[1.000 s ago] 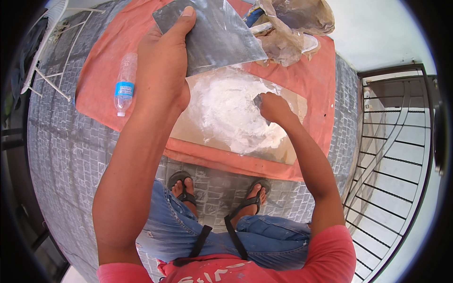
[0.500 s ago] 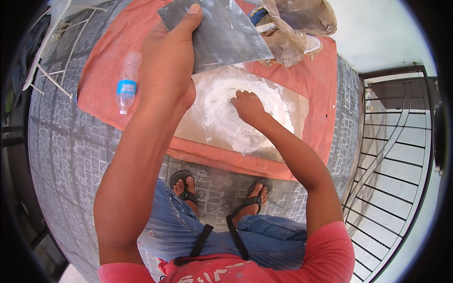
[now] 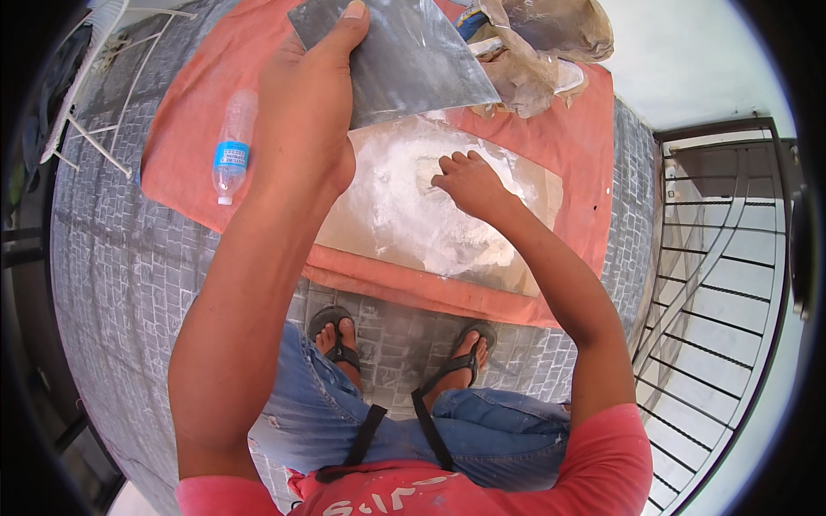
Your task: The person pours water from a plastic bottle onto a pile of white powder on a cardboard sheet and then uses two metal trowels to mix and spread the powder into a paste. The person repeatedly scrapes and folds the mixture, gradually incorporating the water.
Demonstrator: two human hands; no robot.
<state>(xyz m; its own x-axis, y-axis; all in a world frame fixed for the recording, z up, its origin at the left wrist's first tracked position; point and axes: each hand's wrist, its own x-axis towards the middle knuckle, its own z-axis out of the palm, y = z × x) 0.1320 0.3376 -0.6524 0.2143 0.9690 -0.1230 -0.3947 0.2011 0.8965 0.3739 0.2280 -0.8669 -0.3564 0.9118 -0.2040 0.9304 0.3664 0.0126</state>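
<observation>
From where I stand, the person's left hand (image 3: 308, 103) has a firm hold on a flat grey plate (image 3: 413, 69), thumb laid over its face near the far edge and the rest of the fingers out of sight. The right hand (image 3: 471, 183) is over a heap of white powder (image 3: 400, 211), fingers bent and close together; I cannot tell whether anything is pinched in them. The powder lies spread across a brown board (image 3: 353, 234), which rests on an orange cloth (image 3: 185, 172) over grey paving (image 3: 129, 284). A clear bottle (image 3: 231, 155) with a blue label lies on the cloth, left of the left wrist. A crumpled brown paper bag (image 3: 533, 56) sits just beyond the plate's right corner.
</observation>
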